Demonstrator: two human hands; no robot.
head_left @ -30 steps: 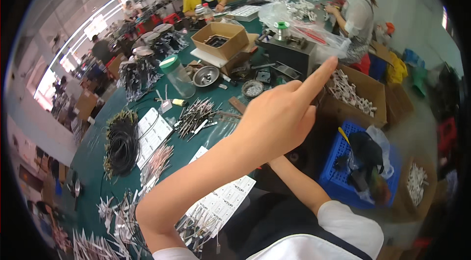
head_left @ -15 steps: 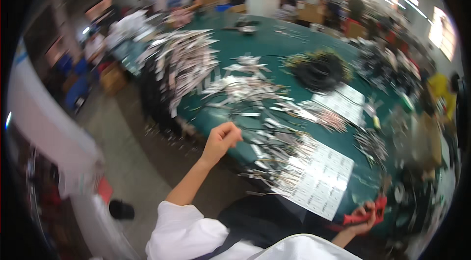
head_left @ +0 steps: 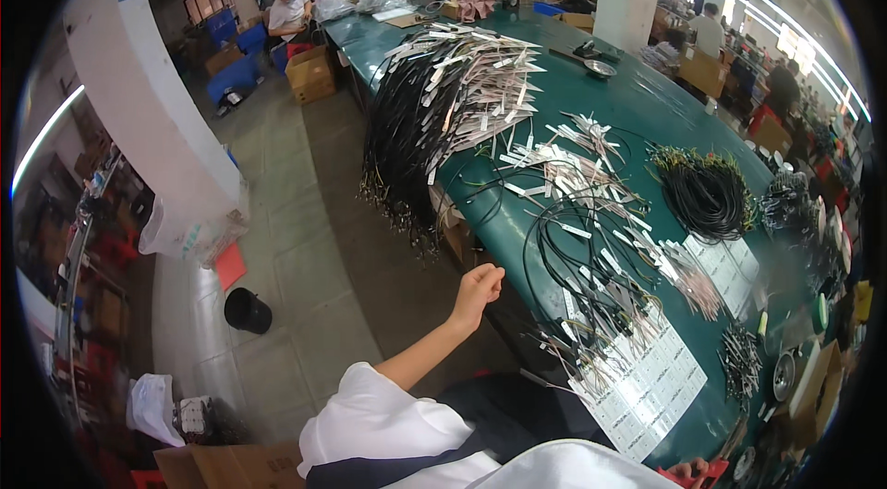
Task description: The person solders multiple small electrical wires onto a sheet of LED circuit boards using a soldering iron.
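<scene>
since the earlier frame the view has swung further left, so more of the concrete floor [head_left: 305, 212] and the white pillar [head_left: 139, 92] shows, and the left hand [head_left: 478, 290] has stayed loosely curled, hanging just off the near edge of the long green table [head_left: 647, 110] with nothing visible in it; the fingers are folded in, not gripping anything that can be seen; the right hand [head_left: 688, 468] barely shows at the lower edge beside something red, and whether it is closed on that cannot be told.

largest on the table is the heap of black cables with white tags [head_left: 443, 101], draped over the table's left edge and hanging toward the floor; next, the coiled black bundle [head_left: 707, 193] further right; then the loose black wires [head_left: 582, 267] looping across the middle, the things nearest the left hand, lying on the table just right of it but apart from it; then the white label sheet [head_left: 647, 378] near the front edge; smallest, the bunch of short metal-tipped leads [head_left: 739, 355] beside it.

the loose wires look light, thin and limp, likely to tangle and drag their neighbours; a judgement: best taken by pinching one strand near its tagged end, not mid-loop; the paper tags would tear if pulled.

other people sit at work at the far end of the table.
</scene>
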